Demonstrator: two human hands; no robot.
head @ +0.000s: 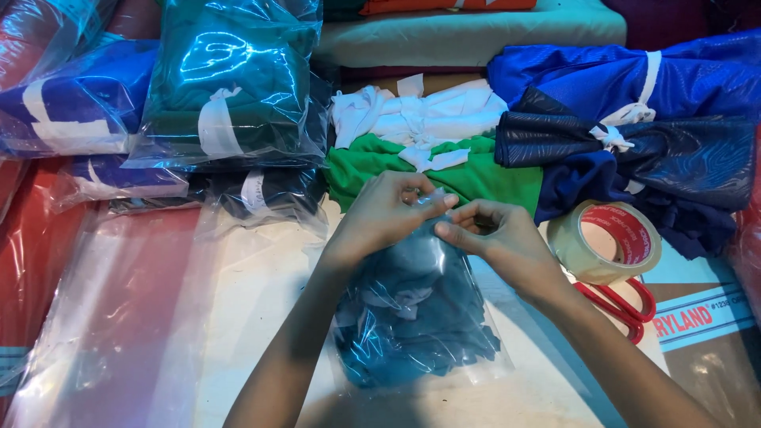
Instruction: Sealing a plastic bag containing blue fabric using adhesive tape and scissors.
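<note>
A clear plastic bag (412, 317) filled with dark teal fabric lies in front of me on the pale surface. My left hand (388, 210) pinches the bag's top edge from the left. My right hand (499, 238) pinches the same edge from the right, fingertips almost meeting my left ones. The bag's opening is bunched between both hands, just in front of a green cloth bundle (476, 178).
A roll of clear tape (606, 242) sits right of my hand, red-handled scissors (626, 305) beside it. Bagged teal (230, 87) and blue (71, 99) cloth stack at the left; white-tied blue bundles (634, 87) at the right. An empty clear bag (127, 317) lies left.
</note>
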